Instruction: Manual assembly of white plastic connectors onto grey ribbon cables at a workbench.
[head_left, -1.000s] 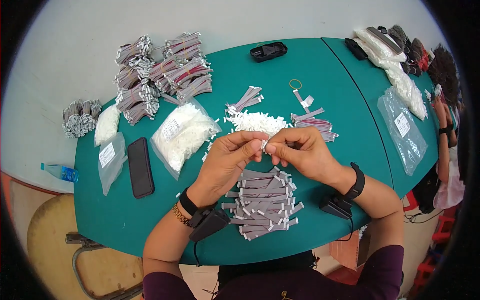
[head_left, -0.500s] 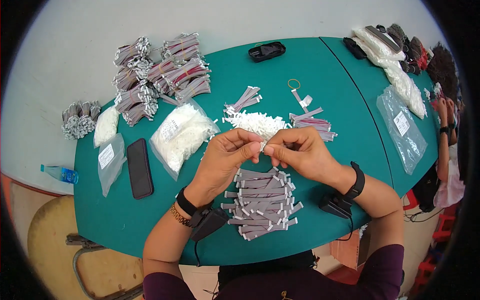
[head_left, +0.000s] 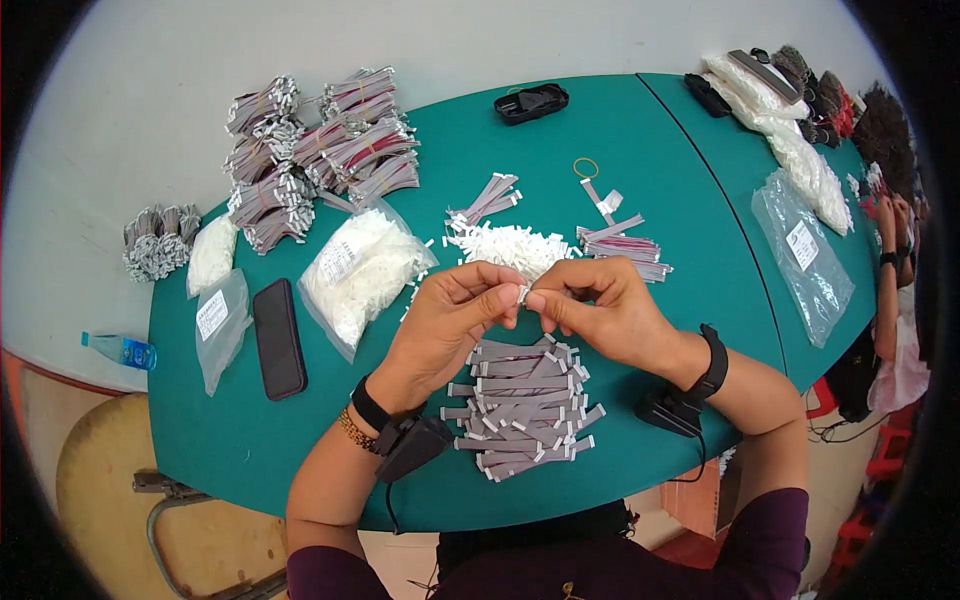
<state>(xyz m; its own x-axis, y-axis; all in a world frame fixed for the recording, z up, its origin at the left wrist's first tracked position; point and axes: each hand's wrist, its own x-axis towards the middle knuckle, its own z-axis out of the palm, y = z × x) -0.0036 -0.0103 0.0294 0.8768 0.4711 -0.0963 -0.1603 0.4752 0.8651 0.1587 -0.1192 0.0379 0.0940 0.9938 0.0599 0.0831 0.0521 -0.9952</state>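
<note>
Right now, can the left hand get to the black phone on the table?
Probably yes. The left hand is busy pinching a small white piece with the right hand, but the phone lies flat just to its left, with only bare green table between.

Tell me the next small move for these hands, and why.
Probably press the white connector fully together, then drop the piece onto the grey cable pile. Both hands, left and right, pinch it between fingertips just above that pile, and loose connectors wait behind.
</note>
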